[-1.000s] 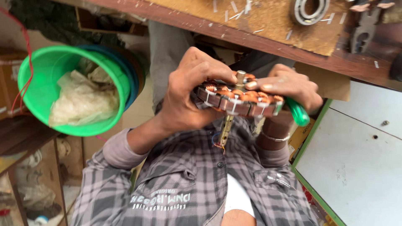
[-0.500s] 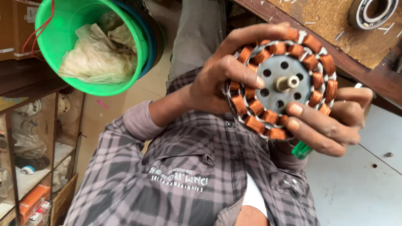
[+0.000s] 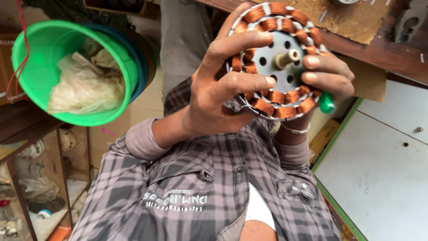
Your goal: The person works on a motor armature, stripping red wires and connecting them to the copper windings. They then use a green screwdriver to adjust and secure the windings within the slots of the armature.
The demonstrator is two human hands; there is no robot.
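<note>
Head view showed both hands holding a round stator (image 3: 280,75) up close, at about 1 o'clock in the picture, above the checked shirt (image 3: 187,178). The left hand (image 3: 209,98) was clamped on its rim from 9 o'clock, with two fingers lying across the copper coils (image 3: 285,97) and onto the metal face. The right hand (image 3: 327,76) was closed on the rim from 3 o'clock, fingertips on the face. It also pinched a tool with a green handle (image 3: 327,103), which poked out at 5 o'clock. I could not tell what kind of tool it was. A short shaft (image 3: 287,58) stuck out of the middle, between the two hands.

To hold it well, I think the grip should have sat on the metal rim and face, not pressed hard on the thin copper wire, which could scratch. The tool tip was best pointed away from the coils. Both hands were needed, as the stator looked heavy.

A green bucket (image 3: 31,49) with crumpled plastic sat at 9 o'clock, well apart. A wooden bench (image 3: 356,22) ran along the top, at 1 o'clock.
</note>
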